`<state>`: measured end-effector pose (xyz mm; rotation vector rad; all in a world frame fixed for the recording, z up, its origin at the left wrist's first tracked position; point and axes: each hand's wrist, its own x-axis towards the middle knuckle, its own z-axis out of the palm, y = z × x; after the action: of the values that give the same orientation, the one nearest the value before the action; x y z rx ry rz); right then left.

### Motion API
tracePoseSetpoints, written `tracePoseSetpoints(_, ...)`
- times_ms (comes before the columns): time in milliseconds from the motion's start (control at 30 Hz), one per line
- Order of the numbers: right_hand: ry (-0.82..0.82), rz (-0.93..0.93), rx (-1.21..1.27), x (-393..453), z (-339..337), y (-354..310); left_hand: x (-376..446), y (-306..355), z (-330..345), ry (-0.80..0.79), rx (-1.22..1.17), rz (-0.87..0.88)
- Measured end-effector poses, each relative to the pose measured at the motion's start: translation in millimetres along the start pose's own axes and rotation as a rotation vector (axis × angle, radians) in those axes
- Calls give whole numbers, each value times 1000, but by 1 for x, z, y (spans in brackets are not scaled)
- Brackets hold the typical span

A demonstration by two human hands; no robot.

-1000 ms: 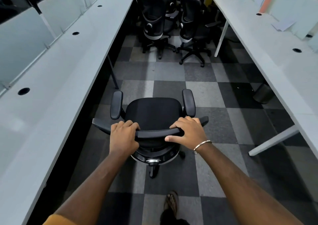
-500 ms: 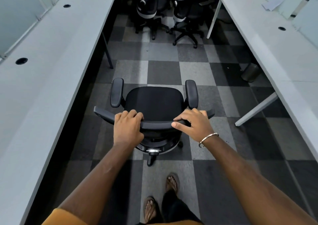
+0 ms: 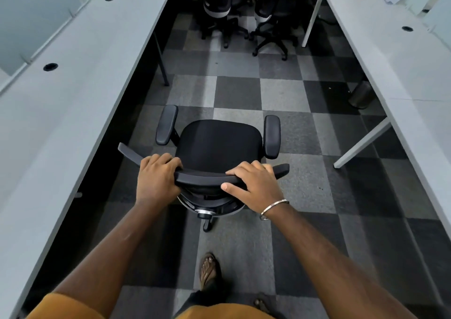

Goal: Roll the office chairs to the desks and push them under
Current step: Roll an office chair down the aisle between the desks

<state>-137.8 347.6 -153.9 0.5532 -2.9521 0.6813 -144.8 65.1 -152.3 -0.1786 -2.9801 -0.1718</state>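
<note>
Rolled further down the aisle since a second ago, closing on the parked chairs (image 3: 244, 13) at the far end. Both hands same as before: left hand (image 3: 156, 177) with fingers (image 3: 168, 160) wrapped over the backrest top, right hand (image 3: 253, 184) gripping it too, thumb underneath. Probably mid-roll, not yet turned toward either worktop (image 3: 73, 99). Office chair (image 3: 219, 142) sat mid-aisle on the checkered carpet (image 3: 280, 94), well apart from both desks. Black padded seat, two armrests, facing away.

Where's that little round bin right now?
In the head view, the small bin stands on the carpet at the right, tucked by the right-hand desk, ahead and right of the chair being pushed.
</note>
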Motion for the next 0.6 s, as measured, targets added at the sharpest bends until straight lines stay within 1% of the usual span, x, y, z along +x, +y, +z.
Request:
tracePoseSetpoints(133, -43, -112, -21, -39, 1, -2, -41, 11, -12, 6, 2, -22)
tracePoseSetpoints(300, -38, -235, -31, -91, 2, -10, -100, 18, -17, -14, 58, -52)
tracePoseSetpoints(467, 1, -273, -36, -138, 1, -24, -156, 30, -28, -35, 72, -96)
tracePoseSetpoints(600, 79, -257, -20, -170, 4, -34, -194, 45, -36, -33, 48, -133)
